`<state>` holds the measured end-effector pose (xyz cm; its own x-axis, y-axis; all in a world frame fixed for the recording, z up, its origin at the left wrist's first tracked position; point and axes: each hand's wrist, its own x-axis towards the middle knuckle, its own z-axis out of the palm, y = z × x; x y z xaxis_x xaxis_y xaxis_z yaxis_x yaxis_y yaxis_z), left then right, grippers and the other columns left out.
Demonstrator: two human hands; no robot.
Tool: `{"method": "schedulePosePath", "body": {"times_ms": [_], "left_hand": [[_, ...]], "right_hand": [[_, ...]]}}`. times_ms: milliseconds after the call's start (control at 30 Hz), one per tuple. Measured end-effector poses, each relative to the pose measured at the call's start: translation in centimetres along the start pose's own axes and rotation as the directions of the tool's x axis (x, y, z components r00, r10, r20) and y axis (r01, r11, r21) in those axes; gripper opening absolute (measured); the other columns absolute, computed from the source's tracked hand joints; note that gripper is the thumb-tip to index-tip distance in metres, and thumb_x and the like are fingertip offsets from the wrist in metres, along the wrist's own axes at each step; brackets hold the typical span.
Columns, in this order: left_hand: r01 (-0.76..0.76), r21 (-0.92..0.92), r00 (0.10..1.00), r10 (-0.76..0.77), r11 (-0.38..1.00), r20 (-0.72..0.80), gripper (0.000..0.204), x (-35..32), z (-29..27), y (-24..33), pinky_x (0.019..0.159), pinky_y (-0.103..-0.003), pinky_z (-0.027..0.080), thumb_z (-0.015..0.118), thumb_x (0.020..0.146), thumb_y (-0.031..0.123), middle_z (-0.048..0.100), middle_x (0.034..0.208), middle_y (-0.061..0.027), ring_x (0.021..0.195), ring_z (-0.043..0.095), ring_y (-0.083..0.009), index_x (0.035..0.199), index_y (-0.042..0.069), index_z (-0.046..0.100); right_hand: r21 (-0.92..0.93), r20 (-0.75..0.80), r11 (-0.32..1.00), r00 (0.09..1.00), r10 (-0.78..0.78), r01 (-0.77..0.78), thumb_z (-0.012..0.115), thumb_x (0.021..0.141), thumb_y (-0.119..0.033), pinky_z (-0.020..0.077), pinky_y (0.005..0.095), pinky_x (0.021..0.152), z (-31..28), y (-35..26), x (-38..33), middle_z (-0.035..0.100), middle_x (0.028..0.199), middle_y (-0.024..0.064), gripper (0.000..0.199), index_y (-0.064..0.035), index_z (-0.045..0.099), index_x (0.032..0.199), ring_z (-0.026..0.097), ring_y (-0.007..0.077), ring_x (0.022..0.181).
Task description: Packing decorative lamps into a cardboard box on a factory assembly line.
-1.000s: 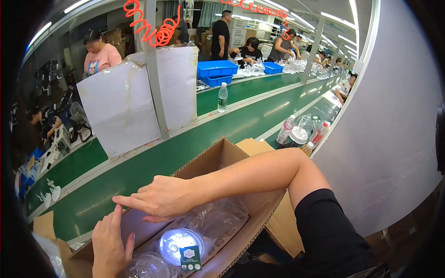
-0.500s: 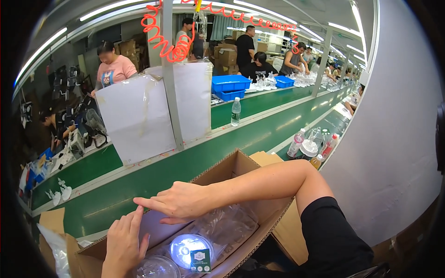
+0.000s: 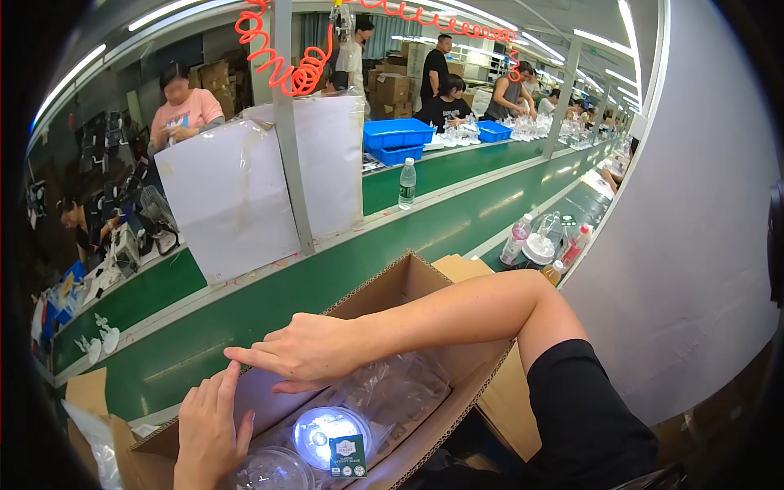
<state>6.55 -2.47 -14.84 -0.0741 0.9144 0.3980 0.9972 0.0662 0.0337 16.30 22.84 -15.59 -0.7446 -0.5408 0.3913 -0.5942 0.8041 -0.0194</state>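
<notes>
Right grip (image 3: 306, 349): forearm reaching across over the carton (image 3: 415, 287), palm down, index finger extended, thumb apart from it; nothing shows in the fingers, though the palm is turned from view. Left grip (image 3: 208, 420): fingers raised, thumb standing wide of them, no object visible between. The two index fingertips appear to meet above the carton's far wall; true contact cannot be told.

Principal relation: the glowing round piece (image 3: 331, 437) lies inside the carton, on the wearer's side of the right grip and to the right of the left grip, apart from both. Being round, it offers no long axis; the carton's own runs from beside the left grip away to the right, passing beneath the right forearm. Which hand is nearer the glow I cannot settle, depth being unclear. A dark green card (image 3: 348, 457) covers its near right edge. An unlit clear round piece (image 3: 273, 470) lies just right of the left grip, clearly nearer to that hand. Clear plastic film (image 3: 408, 392) lies right of the right grip; the green counter (image 3: 269, 306) extends beyond both.
</notes>
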Motion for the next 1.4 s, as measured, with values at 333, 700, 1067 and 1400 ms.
{"method": "schedulePosePath", "body": {"times_ms": [333, 700, 1067, 1400], "left_hand": [[-0.009, 0.014, 1.0, 0.009, 1.0, 0.003, 0.08, -0.18, -0.01, -0.02, 0.082, -0.046, 0.047, 0.075, 0.075, 0.011, 0.059, 0.129, -0.0201, 0.1, 0.06, -0.0369, 0.146, -0.003, 0.041], [0.054, -0.028, 0.995, -0.051, 0.998, 0.086, 0.083, -0.25, -0.42, 0.26, 0.092, -0.049, 0.047, 0.075, 0.075, 0.009, 0.057, 0.132, -0.0236, 0.112, 0.058, -0.042, 0.148, -0.003, 0.039], [0.004, 0.014, 1.0, -0.004, 1.0, 0.012, 0.08, -0.05, -0.14, 0.3, 0.084, -0.045, 0.047, 0.075, 0.074, 0.01, 0.058, 0.13, -0.0184, 0.101, 0.06, -0.0362, 0.147, -0.002, 0.042], [0.002, 0.016, 1.0, -0.002, 1.0, 0.013, 0.079, -0.05, -0.05, 0.22, 0.082, -0.046, 0.048, 0.075, 0.074, 0.011, 0.058, 0.129, -0.0192, 0.099, 0.06, -0.0366, 0.145, -0.002, 0.043]], "right_hand": [[-0.033, 0.019, 0.999, 1.0, -0.004, 0.005, 0.069, 0.093, -0.036, 0.0531, 0.0356, 0.058, 0.0, -0.02, 0.07, 0.064, 0.097, 0.0078, 0.075, 0.0036, 0.037, 0.148, 0.068, 0.0233, 0.087], [-0.046, 0.027, 0.999, 1.0, 0.001, 0.0, 0.07, 0.092, -0.037, 0.0536, 0.0362, 0.059, 0.09, 0.06, -0.05, 0.064, 0.098, 0.0083, 0.075, 0.003, 0.038, 0.146, 0.069, 0.024, 0.088], [-0.033, 0.036, 0.999, 0.999, -0.004, 0.005, 0.069, 0.093, -0.034, 0.0524, 0.0348, 0.061, -0.17, 0.04, -0.16, 0.064, 0.098, 0.007, 0.074, 0.0024, 0.038, 0.149, 0.068, 0.023, 0.088], [-0.024, 0.059, 1.0, 0.998, 0.011, -0.01, 0.07, 0.092, -0.036, 0.0543, 0.0379, 0.061, -0.18, -0.01, -0.1, 0.064, 0.1, 0.0089, 0.076, 0.0027, 0.037, 0.148, 0.069, 0.0249, 0.09]]}}
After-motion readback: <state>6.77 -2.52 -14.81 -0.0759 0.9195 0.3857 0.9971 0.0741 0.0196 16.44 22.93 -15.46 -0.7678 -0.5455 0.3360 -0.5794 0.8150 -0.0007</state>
